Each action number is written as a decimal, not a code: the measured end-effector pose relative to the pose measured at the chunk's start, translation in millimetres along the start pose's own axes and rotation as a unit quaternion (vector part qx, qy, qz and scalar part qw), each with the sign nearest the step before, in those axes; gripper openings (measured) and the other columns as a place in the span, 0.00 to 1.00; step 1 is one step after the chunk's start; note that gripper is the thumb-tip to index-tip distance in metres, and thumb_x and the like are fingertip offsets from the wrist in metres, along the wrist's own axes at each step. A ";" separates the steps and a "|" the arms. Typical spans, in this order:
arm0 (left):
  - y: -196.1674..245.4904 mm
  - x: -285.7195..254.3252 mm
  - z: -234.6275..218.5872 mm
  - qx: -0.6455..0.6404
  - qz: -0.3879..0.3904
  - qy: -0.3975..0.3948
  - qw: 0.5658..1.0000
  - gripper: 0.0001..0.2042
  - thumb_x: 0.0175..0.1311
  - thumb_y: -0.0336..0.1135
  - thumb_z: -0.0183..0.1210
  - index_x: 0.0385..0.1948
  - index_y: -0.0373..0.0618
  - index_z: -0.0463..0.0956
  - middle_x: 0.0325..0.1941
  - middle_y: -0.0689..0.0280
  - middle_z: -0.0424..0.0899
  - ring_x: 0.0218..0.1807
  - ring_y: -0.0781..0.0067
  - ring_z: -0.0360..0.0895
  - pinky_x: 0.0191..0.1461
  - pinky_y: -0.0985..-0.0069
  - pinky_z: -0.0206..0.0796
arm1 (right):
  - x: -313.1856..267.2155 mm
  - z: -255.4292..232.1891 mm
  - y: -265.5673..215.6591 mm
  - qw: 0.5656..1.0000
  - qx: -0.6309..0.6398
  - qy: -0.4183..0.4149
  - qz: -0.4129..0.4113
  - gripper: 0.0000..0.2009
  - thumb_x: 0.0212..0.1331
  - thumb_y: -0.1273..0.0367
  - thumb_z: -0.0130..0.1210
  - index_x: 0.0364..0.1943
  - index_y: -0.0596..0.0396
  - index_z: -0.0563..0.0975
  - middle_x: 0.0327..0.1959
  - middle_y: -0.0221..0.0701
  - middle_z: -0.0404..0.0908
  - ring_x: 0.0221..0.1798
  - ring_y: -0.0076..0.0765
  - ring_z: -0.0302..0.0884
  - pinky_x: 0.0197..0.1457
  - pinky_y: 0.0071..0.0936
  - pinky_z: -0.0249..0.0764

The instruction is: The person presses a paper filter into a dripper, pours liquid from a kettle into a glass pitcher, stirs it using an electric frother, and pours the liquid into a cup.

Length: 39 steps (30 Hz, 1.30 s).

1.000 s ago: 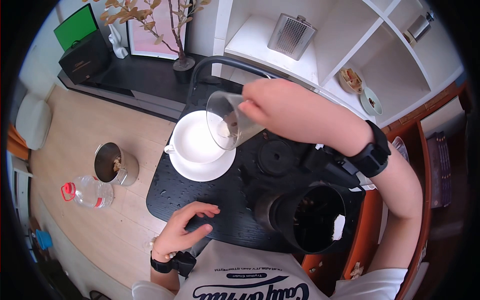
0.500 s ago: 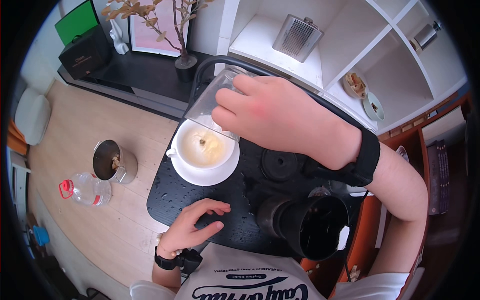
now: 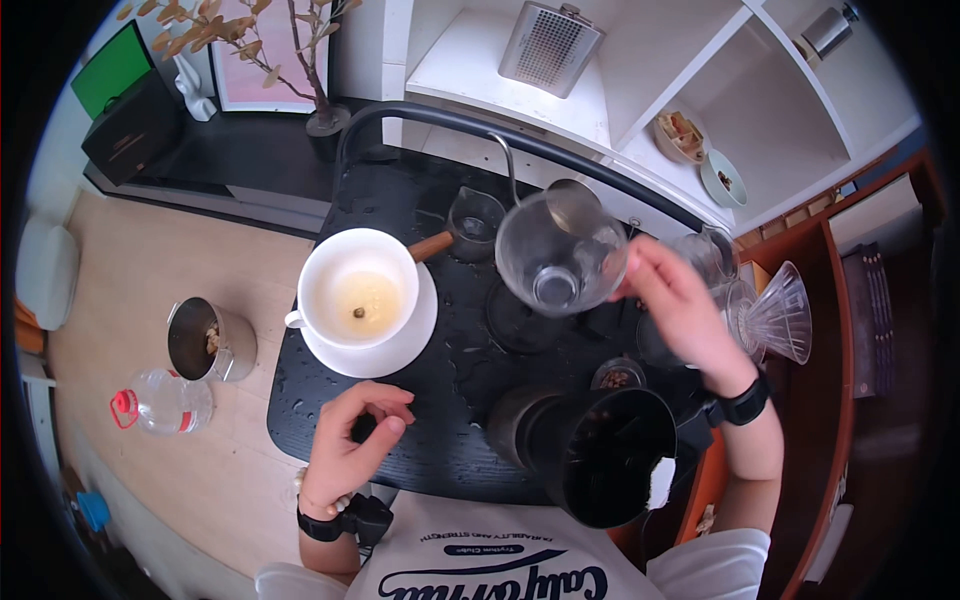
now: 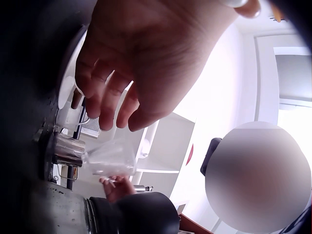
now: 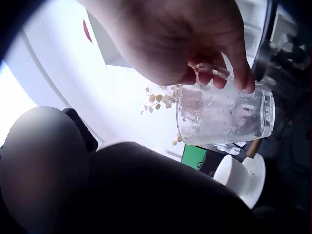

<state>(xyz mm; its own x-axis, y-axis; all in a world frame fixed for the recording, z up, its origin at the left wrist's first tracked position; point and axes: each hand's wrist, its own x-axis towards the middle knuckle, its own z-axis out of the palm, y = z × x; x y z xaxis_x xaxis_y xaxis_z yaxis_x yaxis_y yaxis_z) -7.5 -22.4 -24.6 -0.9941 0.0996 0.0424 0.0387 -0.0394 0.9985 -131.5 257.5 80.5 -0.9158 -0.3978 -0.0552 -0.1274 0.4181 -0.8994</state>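
The right hand (image 3: 680, 305) pinches the handle of a clear glass pitcher (image 3: 560, 250), held above the black table; in the right wrist view the pitcher (image 5: 226, 114) has wet walls. On a saucer (image 3: 425, 330) at the table's left stands a white cup (image 3: 325, 250) with pale yellow liquid and a small dark bit in it. The left hand (image 3: 350, 440) hovers at the table's front edge below the cup, fingers loosely bent, holding nothing; the left wrist view shows its palm (image 4: 161, 58).
A black grinder-like container (image 3: 620, 460) lies at the table's front right. Behind the cup is a small glass jug (image 3: 475, 222) by a wooden handle (image 3: 432, 246). Glassware (image 3: 780, 315) stands right. A metal pot (image 3: 232, 345) and plastic bottle (image 3: 175, 402) are on the floor.
The right hand has moved right, away from the cup, and the pitcher has turned from tipped over the cup toward upright. Yellow liquid now shows in the cup. The left hand has barely moved.
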 end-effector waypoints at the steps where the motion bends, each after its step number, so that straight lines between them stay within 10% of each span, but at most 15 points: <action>1: 1.8 1.5 0.3 0.003 0.008 0.002 1.000 0.10 0.52 0.21 0.53 0.37 0.38 0.73 0.28 0.64 0.78 0.28 0.80 0.72 0.33 0.84 0.63 | -7.7 1.0 10.1 1.000 -0.005 0.003 0.010 0.11 0.65 0.66 0.40 0.30 0.59 0.68 0.28 0.27 0.73 0.33 0.21 0.72 0.41 0.19 0.68; 11: 13.1 2.8 19.8 -0.064 0.002 0.078 0.995 0.06 0.56 0.24 0.51 0.35 0.37 0.72 0.27 0.67 0.74 0.31 0.80 0.71 0.38 0.83 0.63 | -12.0 18.5 77.3 0.956 0.282 -0.037 0.075 0.10 0.65 0.68 0.37 0.37 0.61 0.68 0.35 0.30 0.70 0.43 0.24 0.71 0.50 0.24 0.70; 21: 4.5 -2.2 24.0 -0.019 0.002 0.081 0.997 0.04 0.61 0.26 0.47 0.32 0.39 0.71 0.26 0.66 0.73 0.28 0.80 0.70 0.34 0.84 0.62 | -60.3 -14.7 45.6 0.991 0.010 0.113 -0.068 0.02 0.56 0.76 0.45 0.31 0.59 0.69 0.26 0.27 0.70 0.24 0.19 0.68 0.29 0.17 0.66; 26: 4.6 0.2 33.0 -0.003 0.011 0.077 0.997 0.05 0.63 0.30 0.45 0.30 0.40 0.69 0.24 0.67 0.71 0.27 0.80 0.68 0.32 0.84 0.59 | -112.3 -20.5 46.0 0.951 -0.278 0.129 -0.046 0.05 0.52 0.72 0.53 0.24 0.58 0.72 0.18 0.35 0.71 0.21 0.40 0.71 0.24 0.27 0.66; 30: 5.2 2.6 43.6 -0.006 0.019 0.100 0.995 0.06 0.64 0.30 0.45 0.30 0.41 0.68 0.22 0.67 0.71 0.26 0.80 0.67 0.32 0.84 0.58 | -122.5 -5.0 61.2 0.918 -0.264 0.284 -0.083 0.05 0.47 0.68 0.59 0.23 0.54 0.77 0.18 0.32 0.75 0.21 0.37 0.74 0.23 0.27 0.68; 36: 6.2 1.2 53.1 0.007 0.013 0.114 0.993 0.06 0.63 0.30 0.45 0.28 0.39 0.69 0.22 0.67 0.70 0.25 0.81 0.67 0.32 0.85 0.58 | -147.7 -16.9 68.9 0.922 -0.345 0.165 -0.062 0.06 0.48 0.70 0.57 0.31 0.54 0.78 0.24 0.32 0.77 0.24 0.34 0.75 0.27 0.26 0.70; 39: 6.5 -2.4 52.5 0.006 0.013 0.121 0.993 0.07 0.63 0.30 0.46 0.27 0.39 0.69 0.23 0.67 0.70 0.25 0.81 0.66 0.31 0.85 0.58 | -150.9 -2.7 56.4 0.941 -0.227 0.244 -0.060 0.06 0.49 0.71 0.56 0.32 0.55 0.77 0.26 0.34 0.77 0.26 0.37 0.75 0.28 0.27 0.70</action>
<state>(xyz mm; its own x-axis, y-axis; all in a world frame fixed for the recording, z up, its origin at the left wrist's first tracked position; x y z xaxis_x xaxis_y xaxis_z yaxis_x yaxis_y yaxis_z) 0.4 29.3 -16.4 -0.9879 -0.1426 0.0609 0.0653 -0.0263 0.9975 -1.6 343.3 39.3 -0.9358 -0.0883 0.3412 -0.2897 0.7444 -0.6016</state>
